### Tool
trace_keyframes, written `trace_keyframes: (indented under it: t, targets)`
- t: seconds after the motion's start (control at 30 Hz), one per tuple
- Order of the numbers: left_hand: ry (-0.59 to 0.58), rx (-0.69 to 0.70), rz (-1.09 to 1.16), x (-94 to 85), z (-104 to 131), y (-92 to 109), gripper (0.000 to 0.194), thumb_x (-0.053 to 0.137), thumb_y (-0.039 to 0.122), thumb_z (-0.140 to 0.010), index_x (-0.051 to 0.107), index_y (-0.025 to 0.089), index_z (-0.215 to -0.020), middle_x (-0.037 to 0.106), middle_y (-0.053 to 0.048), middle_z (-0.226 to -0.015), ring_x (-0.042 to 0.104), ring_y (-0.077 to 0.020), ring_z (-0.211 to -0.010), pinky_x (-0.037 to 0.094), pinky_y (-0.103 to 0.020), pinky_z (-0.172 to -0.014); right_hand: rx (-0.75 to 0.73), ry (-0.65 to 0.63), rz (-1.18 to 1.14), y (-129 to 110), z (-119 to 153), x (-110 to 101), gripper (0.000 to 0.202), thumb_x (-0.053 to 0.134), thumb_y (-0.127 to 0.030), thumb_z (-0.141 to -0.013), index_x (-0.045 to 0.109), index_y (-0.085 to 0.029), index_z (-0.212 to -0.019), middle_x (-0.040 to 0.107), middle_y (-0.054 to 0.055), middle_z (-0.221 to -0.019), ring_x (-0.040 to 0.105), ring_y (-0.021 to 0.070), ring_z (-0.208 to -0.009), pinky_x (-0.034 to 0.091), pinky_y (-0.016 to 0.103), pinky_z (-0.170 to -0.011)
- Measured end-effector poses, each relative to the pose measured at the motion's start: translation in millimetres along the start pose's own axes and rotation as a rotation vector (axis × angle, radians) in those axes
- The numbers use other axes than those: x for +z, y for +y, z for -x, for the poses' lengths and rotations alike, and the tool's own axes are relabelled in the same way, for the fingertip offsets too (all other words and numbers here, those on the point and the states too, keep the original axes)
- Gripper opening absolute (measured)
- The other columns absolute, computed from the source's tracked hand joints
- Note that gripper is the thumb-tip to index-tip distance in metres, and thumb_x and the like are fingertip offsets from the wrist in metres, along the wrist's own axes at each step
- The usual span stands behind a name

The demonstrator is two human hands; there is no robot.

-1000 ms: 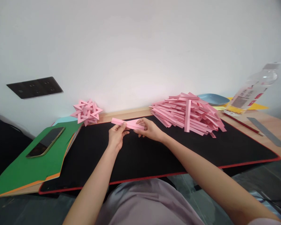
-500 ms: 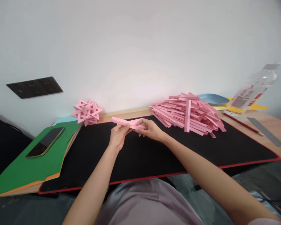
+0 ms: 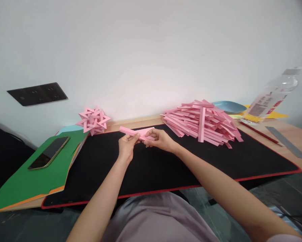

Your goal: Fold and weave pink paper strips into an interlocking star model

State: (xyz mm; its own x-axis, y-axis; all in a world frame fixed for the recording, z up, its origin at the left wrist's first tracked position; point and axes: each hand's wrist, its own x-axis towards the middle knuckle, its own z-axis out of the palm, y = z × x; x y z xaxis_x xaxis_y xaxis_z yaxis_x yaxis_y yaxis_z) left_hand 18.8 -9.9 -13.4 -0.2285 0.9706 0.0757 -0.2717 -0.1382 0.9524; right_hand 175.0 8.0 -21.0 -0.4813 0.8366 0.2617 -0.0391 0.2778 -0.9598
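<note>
A folded pink paper strip point(image 3: 127, 130) is held above the black desk mat, its two arms spread in a shallow V. My left hand point(image 3: 127, 144) pinches its left part, the thumb lying on top. With the thumb and fingers of my right hand point(image 3: 161, 139) I grip the right part, where the paper opens out flat. Some of the paper is covered by my fingers. Beyond my right hand lies a large heap of folded pink strips point(image 3: 188, 121). Behind my left hand stands a pink paper star ball point(image 3: 93, 120) made of interlocked pieces.
Green paper sheets point(image 3: 17, 178) with a phone point(image 3: 50, 153) on them lie at the left. On the right are a blue dish point(image 3: 230, 107), a clear bottle point(image 3: 269, 97), a pencil point(image 3: 260, 133) and a ruler point(image 3: 287, 143). The black mat point(image 3: 156, 174) has a red edge.
The fingers of my right hand have shifted slightly on the pink strip. My left hand keeps its pinch in nearly the same place.
</note>
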Motion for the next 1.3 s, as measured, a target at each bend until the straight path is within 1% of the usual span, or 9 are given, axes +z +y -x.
trace_keyframes:
  t: [0.1, 0.23, 0.4, 0.53, 0.67, 0.8, 0.93, 1.07, 1.3]
  targets:
    - [-0.020, 0.006, -0.024, 0.1, 0.0, -2.9, 0.025, 0.078, 0.027, -0.052, 0.066, 0.010, -0.066, 0.066, -0.004, -0.062, 0.058, -0.0115, -0.056, 0.046, -0.026, -0.059, 0.001, 0.020, -0.016, 1.3, 0.1, 1.4, 0.039, 0.072, -0.033, -0.063, 0.046, -0.016, -0.085, 0.064, 0.002, -0.065, 0.062, 0.0129, -0.057, 0.050, 0.026, -0.056]
    - [-0.068, -0.012, -0.022, 1.7, 1.8, -1.4, 0.026, 0.078, 0.027, -0.053, 0.066, 0.010, -0.069, 0.066, -0.005, -0.064, 0.059, -0.0120, -0.057, 0.046, -0.026, -0.060, 0.021, 0.034, -0.035, 0.1, 0.4, 2.6, 0.036, 0.067, -0.035, -0.070, 0.045, -0.016, -0.091, 0.066, 0.003, -0.068, 0.063, 0.0133, -0.055, 0.051, 0.026, -0.053]
    - [-0.150, -0.077, 0.024, 2.5, 4.1, 5.2, 0.033, 0.081, 0.022, -0.048, 0.068, 0.009, -0.075, 0.068, -0.007, -0.071, 0.062, -0.0155, -0.065, 0.048, -0.030, -0.067, 0.016, 0.034, -0.027, -1.0, 0.2, 0.5, 0.033, 0.064, -0.035, -0.073, 0.049, -0.015, -0.094, 0.067, 0.006, -0.073, 0.064, 0.0135, -0.058, 0.052, 0.025, -0.054]
    - [-0.115, -0.085, -0.012, 0.8, 3.3, 4.2, 0.031, 0.081, 0.021, -0.047, 0.068, 0.008, -0.072, 0.068, -0.007, -0.067, 0.061, -0.0147, -0.062, 0.047, -0.029, -0.064, 0.005, -0.009, -0.048, -1.0, 0.5, 0.1, 0.036, 0.066, -0.033, -0.072, 0.048, -0.014, -0.096, 0.067, 0.005, -0.070, 0.064, 0.0137, -0.059, 0.052, 0.025, -0.055]
    - [-0.093, -0.067, -0.014, 1.0, 2.6, 0.8, 0.031, 0.080, 0.021, -0.048, 0.068, 0.008, -0.074, 0.068, -0.006, -0.067, 0.061, -0.0136, -0.060, 0.046, -0.027, -0.061, -0.005, -0.031, -0.083, -3.2, 1.5, 0.4, 0.039, 0.067, -0.035, -0.071, 0.047, -0.015, -0.098, 0.068, 0.007, -0.078, 0.065, 0.0143, -0.063, 0.053, 0.025, -0.056]
    - [-0.079, -0.049, -0.011, 2.3, 2.8, -0.5, 0.031, 0.080, 0.021, -0.048, 0.068, 0.008, -0.074, 0.067, -0.006, -0.066, 0.060, -0.0135, -0.058, 0.046, -0.027, -0.061, -0.033, -0.070, -0.107, -4.4, 2.0, -0.3, 0.038, 0.065, -0.037, -0.072, 0.045, -0.017, -0.096, 0.067, 0.007, -0.083, 0.066, 0.0146, -0.066, 0.054, 0.026, -0.058]
    - [-0.057, -0.051, -0.011, 1.4, 2.1, -0.8, 0.029, 0.080, 0.022, -0.047, 0.067, 0.009, -0.069, 0.067, -0.006, -0.065, 0.060, -0.0140, -0.058, 0.045, -0.028, -0.061, -0.033, -0.120, -0.114, -2.0, 1.2, -0.8, 0.036, 0.065, -0.039, -0.072, 0.049, -0.015, -0.093, 0.067, 0.009, -0.090, 0.067, 0.0169, -0.075, 0.055, 0.028, -0.064]
    - [-0.025, -0.060, 0.011, -0.5, 0.8, -1.3, 0.028, 0.081, 0.020, -0.046, 0.066, 0.009, -0.066, 0.067, -0.006, -0.066, 0.060, -0.0128, -0.059, 0.044, -0.026, -0.062, -0.024, -0.133, -0.137, 0.5, 0.4, -1.2, 0.037, 0.065, -0.038, -0.071, 0.055, -0.014, -0.098, 0.067, 0.010, -0.093, 0.067, 0.0184, -0.081, 0.055, 0.031, -0.071]
    - [-0.021, -0.059, 0.010, -0.3, 1.1, -0.8, 0.027, 0.081, 0.019, -0.045, 0.066, 0.009, -0.065, 0.067, -0.006, -0.064, 0.059, -0.0125, -0.058, 0.043, -0.027, -0.061, -0.007, -0.141, -0.187, 0.3, 1.0, -3.4, 0.041, 0.069, -0.035, -0.068, 0.056, -0.012, -0.100, 0.067, 0.011, -0.094, 0.067, 0.0205, -0.085, 0.054, 0.034, -0.073]
